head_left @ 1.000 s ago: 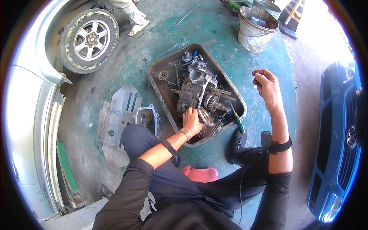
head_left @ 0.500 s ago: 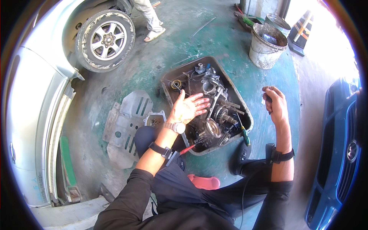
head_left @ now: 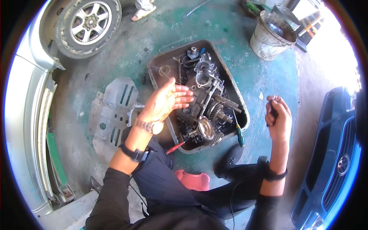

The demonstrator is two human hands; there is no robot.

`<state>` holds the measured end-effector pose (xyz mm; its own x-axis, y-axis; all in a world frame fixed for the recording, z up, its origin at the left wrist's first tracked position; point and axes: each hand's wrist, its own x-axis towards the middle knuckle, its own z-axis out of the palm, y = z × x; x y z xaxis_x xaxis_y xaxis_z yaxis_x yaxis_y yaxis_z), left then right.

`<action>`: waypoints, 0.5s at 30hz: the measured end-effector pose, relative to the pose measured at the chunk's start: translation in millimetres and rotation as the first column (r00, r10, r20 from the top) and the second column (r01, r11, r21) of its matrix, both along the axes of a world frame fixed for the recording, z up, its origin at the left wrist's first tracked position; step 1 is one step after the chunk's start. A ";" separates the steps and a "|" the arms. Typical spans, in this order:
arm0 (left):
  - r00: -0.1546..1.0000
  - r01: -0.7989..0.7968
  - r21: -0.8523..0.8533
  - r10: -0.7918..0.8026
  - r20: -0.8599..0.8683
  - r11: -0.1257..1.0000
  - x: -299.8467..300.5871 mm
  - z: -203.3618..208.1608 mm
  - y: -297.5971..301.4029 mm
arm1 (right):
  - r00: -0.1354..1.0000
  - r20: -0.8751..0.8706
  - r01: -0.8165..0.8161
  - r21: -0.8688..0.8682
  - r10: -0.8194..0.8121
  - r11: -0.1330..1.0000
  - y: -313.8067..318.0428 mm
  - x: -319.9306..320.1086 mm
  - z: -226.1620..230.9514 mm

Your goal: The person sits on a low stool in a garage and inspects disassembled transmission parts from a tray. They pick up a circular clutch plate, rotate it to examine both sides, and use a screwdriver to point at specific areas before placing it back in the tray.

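My left hand point(head_left: 164, 100) is open, palm turned sideways, fingers stretched out over the near left side of a grey tray point(head_left: 245, 118) of greasy metal parts. It holds nothing. Below its fingertips lies a dark gearbox housing point(head_left: 194, 102), with a round flange point(head_left: 206, 127) and a toothed gear point(head_left: 215, 110) beside it. Off to the right of the tray, my right hand point(head_left: 279, 117) is closed, its fingers curled in and dark with grease; whatever may be inside is hidden. A green-handled screwdriver point(head_left: 240, 135) and a red-handled tool point(head_left: 175, 148) lean on the tray's near rim.
A slotted metal plate point(head_left: 112, 111) lies on the floor to the left. A silver car point(head_left: 30, 84) with an exposed wheel point(head_left: 90, 25) stands beyond it. At right are a dirty bucket point(head_left: 264, 42) and a blue car front point(head_left: 329, 153). A pink stool point(head_left: 193, 181) is below me.
My left hand has shifted left and turned more onto its edge. My right hand has come lower and stays curled. The whole view has tilted, and the person's foot shows less.
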<state>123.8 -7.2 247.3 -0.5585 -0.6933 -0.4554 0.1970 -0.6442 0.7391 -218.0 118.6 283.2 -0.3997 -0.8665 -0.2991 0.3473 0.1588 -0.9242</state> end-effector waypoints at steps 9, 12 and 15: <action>0.976 0.048 0.091 -0.066 0.206 0.995 -11.5 -17.6 -10.7 | 0.995 0.104 0.003 -0.003 -0.003 1.000 -27.8 21.9 -14.6; 0.977 -0.001 0.164 -0.034 0.210 0.986 -20.0 -27.2 -20.8 | 0.976 0.187 0.080 0.185 -0.115 0.979 -50.2 13.7 -27.6; 0.961 0.031 0.224 -0.090 0.261 0.974 -23.5 -36.7 -18.5 | 0.932 0.307 0.098 0.303 -0.195 0.948 -61.6 7.3 -36.7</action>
